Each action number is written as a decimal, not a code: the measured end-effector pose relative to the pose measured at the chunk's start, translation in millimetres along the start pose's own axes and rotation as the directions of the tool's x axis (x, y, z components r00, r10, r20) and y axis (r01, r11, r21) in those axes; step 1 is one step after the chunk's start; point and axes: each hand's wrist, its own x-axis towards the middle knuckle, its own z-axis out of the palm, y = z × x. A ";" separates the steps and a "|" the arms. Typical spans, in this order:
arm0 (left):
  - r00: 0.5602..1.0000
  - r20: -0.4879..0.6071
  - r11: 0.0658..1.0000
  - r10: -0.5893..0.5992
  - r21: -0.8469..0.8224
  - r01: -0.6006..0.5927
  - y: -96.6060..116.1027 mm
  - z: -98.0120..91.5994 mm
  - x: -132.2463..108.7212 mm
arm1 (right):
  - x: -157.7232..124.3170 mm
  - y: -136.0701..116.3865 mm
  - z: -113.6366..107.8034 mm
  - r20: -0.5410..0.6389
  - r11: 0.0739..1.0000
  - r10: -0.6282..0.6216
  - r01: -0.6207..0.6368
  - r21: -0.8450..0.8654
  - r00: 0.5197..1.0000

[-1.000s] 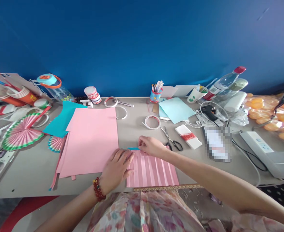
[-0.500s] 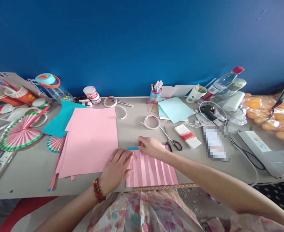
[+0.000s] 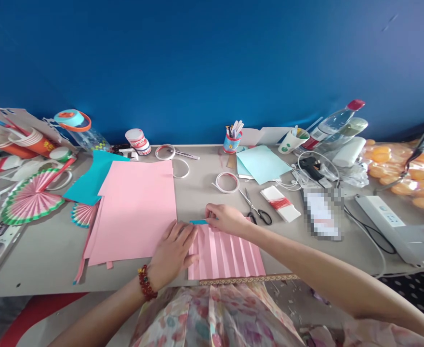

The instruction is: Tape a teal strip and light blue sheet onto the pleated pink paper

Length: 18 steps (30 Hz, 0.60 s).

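In front of me lies a sheet of pink pleated paper, its folds running toward me and a narrow blue strip along its far edge. My left hand rests flat, palm down and fingers out, over the sheet's left edge and the gap beside it. At the far edge my right hand is closed, thumb and fingers pinched at the blue strip; the fingertips hide the exact hold. Left of the sheet is a stack of flat pink paper. Scissors lie just beyond my right wrist.
Farther back are a roll of tape, pale blue paper, a pen cup and a card wound with red thread. Finished pleated fans lie at the left. A power strip and a glue gun are on the right.
My left hand has shifted very slightly left on the sheet's edge. The right hand stays almost still at the blue strip.
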 end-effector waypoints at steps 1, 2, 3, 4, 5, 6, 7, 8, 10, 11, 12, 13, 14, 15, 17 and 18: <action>1.000 -0.003 1.000 0.004 -0.004 -0.004 -0.2 -0.1 1.1 | 0.1 -0.1 0.0 -0.002 1.000 -0.001 0.001 -0.001 1.000; 1.000 -0.007 1.000 0.006 -0.009 -0.006 -0.4 -0.1 2.3 | 0.3 -0.2 0.1 -0.006 1.000 -0.001 0.001 -0.002 1.000; 1.000 -0.010 1.000 0.007 -0.014 -0.007 -0.5 0.0 3.7 | 0.3 -0.3 0.2 -0.010 1.000 -0.001 0.001 -0.004 1.000; 1.000 -0.014 1.000 0.006 -0.018 -0.006 -0.5 0.1 5.0 | 0.3 -0.4 0.2 -0.015 1.000 -0.001 0.001 -0.008 1.000; 1.000 -0.017 1.000 0.004 -0.021 -0.004 -0.5 0.3 6.3 | 0.1 -0.7 0.3 -0.019 1.000 -0.002 0.002 -0.014 1.000; 1.000 -0.021 1.000 0.001 -0.022 -0.002 -0.4 0.5 7.3 | -0.1 -1.1 0.2 -0.022 1.000 -0.005 0.004 -0.022 1.000; 1.000 -0.024 1.000 -0.001 -0.021 0.000 -0.2 0.8 8.1 | -0.5 -1.7 0.0 -0.025 1.000 -0.007 0.006 -0.031 1.000; 1.000 -0.027 1.000 -0.001 -0.021 0.000 0.0 1.2 8.7 | -1.0 -2.6 -0.3 -0.029 0.999 -0.009 0.008 -0.039 1.000; 0.999 -0.036 1.000 -0.001 -0.019 0.001 0.5 2.1 9.8 | -2.2 -4.7 -1.2 -0.034 0.999 -0.010 0.008 -0.051 0.999; 0.999 -0.044 1.000 -0.001 -0.017 0.001 0.9 2.7 10.3 | -2.7 -5.7 -1.7 -0.032 0.998 -0.007 0.006 -0.054 0.999; 0.999 -0.052 1.000 0.000 -0.013 -0.001 1.2 3.5 10.9 | -3.1 -6.6 -2.1 -0.030 0.998 -0.006 0.004 -0.056 1.000; 0.998 -0.061 1.000 0.005 -0.007 -0.005 1.6 4.4 11.5 | -3.5 -7.2 -2.5 -0.028 0.998 -0.007 0.005 -0.058 1.000; 0.998 -0.068 1.000 0.010 -0.002 -0.011 1.8 5.4 12.2 | -3.6 -7.5 -2.8 -0.028 0.998 -0.010 0.009 -0.059 1.000; 0.997 -0.070 1.000 0.018 0.004 -0.018 2.0 6.6 12.8 | -3.7 -7.5 -3.0 -0.030 0.998 -0.016 0.014 -0.059 0.999; 0.997 -0.062 0.999 0.035 0.009 -0.035 1.7 9.2 13.5 | -3.4 -6.8 -3.2 -0.039 0.998 -0.030 0.027 -0.060 0.999; 0.998 -0.055 0.999 0.041 0.009 -0.041 1.4 10.3 13.7 | -3.1 -6.2 -3.2 -0.038 0.998 -0.034 0.032 -0.060 0.999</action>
